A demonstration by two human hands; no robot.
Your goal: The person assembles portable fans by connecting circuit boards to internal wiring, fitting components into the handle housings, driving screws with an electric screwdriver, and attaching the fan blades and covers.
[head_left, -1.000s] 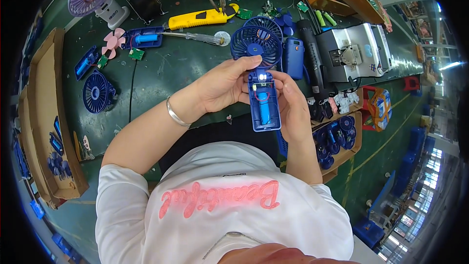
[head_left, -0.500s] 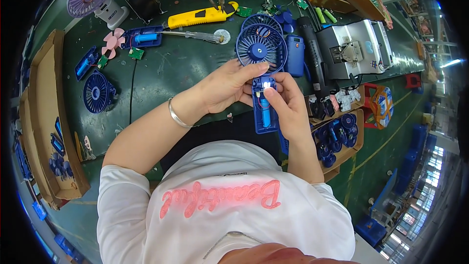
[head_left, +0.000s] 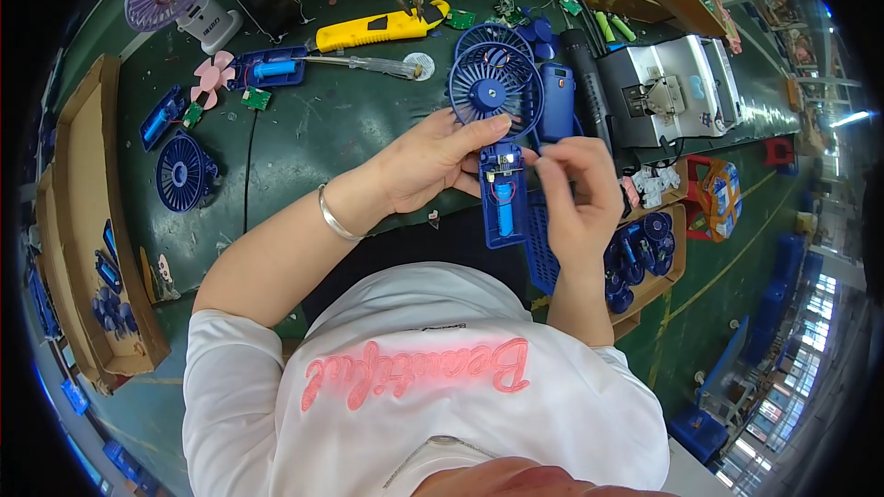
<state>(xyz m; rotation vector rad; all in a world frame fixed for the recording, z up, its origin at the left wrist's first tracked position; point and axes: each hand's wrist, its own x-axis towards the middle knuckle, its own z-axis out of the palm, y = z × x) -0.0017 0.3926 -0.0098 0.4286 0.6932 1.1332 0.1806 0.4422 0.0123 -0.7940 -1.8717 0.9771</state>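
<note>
A blue handheld fan [head_left: 492,228] with its handle casing laid bare is in my left hand [head_left: 428,161]. My left thumb presses on the lower rim of the round fan cage, and the fingers go behind, partly hidden. Inside the handle lies a light blue cylindrical battery [head_left: 505,210], below a small circuit board [head_left: 504,164] with wires. Just right of the handle's upper end is my right hand [head_left: 585,198], its fingers curled and thumb and forefinger close together. Whether something small sits between those fingertips cannot be made out.
A yellow cutter [head_left: 378,30] and a screwdriver [head_left: 368,64] lie beyond my hands. A blue casing [head_left: 556,101] rests beside the fan cage. Another fan head [head_left: 180,173] is at left, a grey metal device [head_left: 658,97] at right. Below it stands a carton [head_left: 680,267] of blue parts.
My right hand has drawn back to the right from the circuit board, its thumb leaving the handle. The bright spot on the board has dimmed. My left hand keeps its hold on the fan.
</note>
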